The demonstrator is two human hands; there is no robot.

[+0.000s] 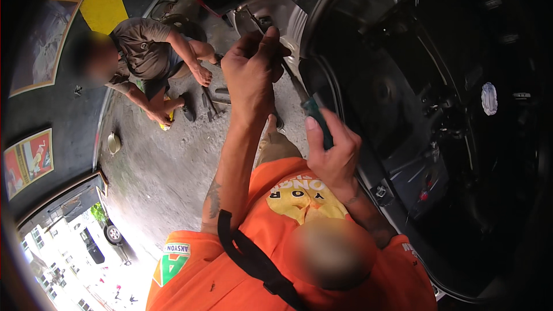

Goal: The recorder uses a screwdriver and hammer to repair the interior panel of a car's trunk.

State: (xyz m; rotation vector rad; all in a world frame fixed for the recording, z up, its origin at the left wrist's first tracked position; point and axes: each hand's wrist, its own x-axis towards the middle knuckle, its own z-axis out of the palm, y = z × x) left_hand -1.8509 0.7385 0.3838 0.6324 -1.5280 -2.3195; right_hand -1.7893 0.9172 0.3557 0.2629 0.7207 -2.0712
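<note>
My right hand [337, 152] is wrapped around a screwdriver [311, 106] with a dark green handle. Its metal shaft slants up and left toward my left hand [249, 75], and the tip is hidden behind those fingers. My left hand is raised with thumb and fingers pinched together. A small dark part [265, 21] shows just above the thumb, with a thin metal piece reaching up from it. My fingers cover most of it, so its kind is not clear. Both hands are beside the open edge of a dark vehicle.
Vehicle bodywork with a dark interior [403, 109] fills the right side. At left a person in a brown shirt [141, 46] sits low, one hand by a yellow thing. Hand tools [208, 103] lie on the concrete floor [167, 167]. Framed pictures [30, 161] hang on the wall.
</note>
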